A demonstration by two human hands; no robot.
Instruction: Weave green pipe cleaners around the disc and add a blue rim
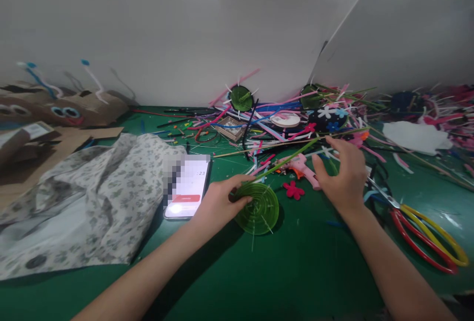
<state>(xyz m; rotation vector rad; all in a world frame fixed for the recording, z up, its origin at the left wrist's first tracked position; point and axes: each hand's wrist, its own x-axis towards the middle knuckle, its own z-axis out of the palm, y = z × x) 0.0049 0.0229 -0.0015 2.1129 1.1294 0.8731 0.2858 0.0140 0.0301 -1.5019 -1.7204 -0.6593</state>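
Note:
My left hand (227, 195) is closed on a round green coiled disc (261, 215), thumb on its face and fingers behind its upper left edge. Thin pale spokes stick out from the disc's rim. From its top a green fuzzy strip (283, 162) runs up and to the right. Near the far end of that strip is my right hand (344, 173), thumb and forefinger apart, with nothing visible between them. Beside the right thumb lies a pink glue gun (301, 167), and a red felt flower (294, 190) rests on the table just below it.
Scissors with red and yellow handles (425, 237) lie at the right. A lit phone (188, 187) and patterned cloth (92, 197) are at the left. Along the wall sit a heap of colored pipe cleaners (270, 106), a ribbon roll (285, 120) and cardboard figures (85, 106).

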